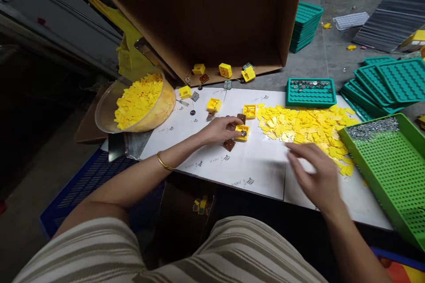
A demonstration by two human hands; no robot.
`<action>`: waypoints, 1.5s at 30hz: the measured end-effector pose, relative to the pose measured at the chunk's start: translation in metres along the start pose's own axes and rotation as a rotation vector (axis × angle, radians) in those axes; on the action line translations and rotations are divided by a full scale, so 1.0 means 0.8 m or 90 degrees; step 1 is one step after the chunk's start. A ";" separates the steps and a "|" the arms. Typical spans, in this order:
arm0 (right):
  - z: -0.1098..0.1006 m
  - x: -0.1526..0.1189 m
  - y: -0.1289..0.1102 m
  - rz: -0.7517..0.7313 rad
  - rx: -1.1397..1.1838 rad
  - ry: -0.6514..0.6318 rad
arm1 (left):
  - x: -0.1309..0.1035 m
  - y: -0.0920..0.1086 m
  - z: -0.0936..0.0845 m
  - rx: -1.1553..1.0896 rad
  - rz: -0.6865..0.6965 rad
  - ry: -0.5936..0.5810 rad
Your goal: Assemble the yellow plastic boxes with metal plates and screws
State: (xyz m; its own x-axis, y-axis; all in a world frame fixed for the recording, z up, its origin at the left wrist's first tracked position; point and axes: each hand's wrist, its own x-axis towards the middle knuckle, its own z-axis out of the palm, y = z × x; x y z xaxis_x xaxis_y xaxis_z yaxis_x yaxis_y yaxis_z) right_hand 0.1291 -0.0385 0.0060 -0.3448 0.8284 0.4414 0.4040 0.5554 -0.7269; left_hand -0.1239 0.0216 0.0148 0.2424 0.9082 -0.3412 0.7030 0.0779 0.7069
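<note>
My left hand [219,131] has its fingers on a small open yellow plastic case [245,138] on the white tabletop. A round dark part, like a small speaker, sits inside that case. Just below the fingers lies a brown circuit board [229,144], and another brown board [241,118] is above them. A second yellow case [249,111] stands open close by. My right hand [315,174], blurred by motion, hovers over the table with thumb and fingers apart, near a spread of flat yellow pieces [299,124]. Nothing shows between its fingers.
A clear tub [106,117] of yellow pieces stands left. Behind is a big cardboard box [212,13] with several yellow cases along its edge. A teal tray [310,99] holds round parts. On the right, a green basket [388,177] contains small metal screws, beside stacked teal trays [385,82].
</note>
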 end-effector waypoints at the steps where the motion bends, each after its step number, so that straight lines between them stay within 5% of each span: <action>1: 0.013 0.007 0.001 0.012 -0.019 -0.016 | 0.001 -0.001 0.000 0.011 0.003 -0.004; 6: 0.078 0.050 0.004 0.095 -0.173 -0.208 | 0.002 0.001 -0.004 0.033 0.021 -0.024; 10: 0.092 0.061 0.009 0.138 -0.174 -0.236 | 0.005 0.001 -0.007 0.010 0.049 -0.024; 15: 0.087 0.055 0.016 0.121 -0.041 -0.177 | 0.006 -0.001 -0.008 -0.045 0.038 -0.101; 20: 0.065 0.033 0.005 0.008 0.071 -0.038 | 0.001 0.017 0.001 -0.099 -0.012 -0.237; 26: 0.028 -0.002 -0.006 -0.034 0.060 0.009 | -0.008 0.044 0.027 -0.342 -0.144 -0.381; 32: 0.014 -0.007 -0.015 -0.056 0.077 0.145 | -0.022 0.050 0.058 -0.658 -0.198 -0.535; 37: -0.015 -0.033 0.003 -0.087 0.023 0.167 | -0.026 0.046 0.065 -0.710 -0.248 -0.453; 41: -0.039 -0.072 0.032 -0.120 -0.142 -0.028 | -0.028 0.045 0.066 -0.636 -0.275 -0.262; 45: -0.047 -0.096 0.041 -0.086 -0.199 -0.139 | -0.029 0.049 0.069 -0.559 -0.287 -0.200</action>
State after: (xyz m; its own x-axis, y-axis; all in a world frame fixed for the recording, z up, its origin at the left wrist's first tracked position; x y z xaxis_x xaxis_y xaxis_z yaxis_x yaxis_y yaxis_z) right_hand 0.2009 -0.0807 -0.0318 -0.5712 0.7300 0.3752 0.5696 0.6817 -0.4592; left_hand -0.0650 -0.0190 0.0161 0.3301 0.5814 -0.7436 0.0674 0.7713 0.6329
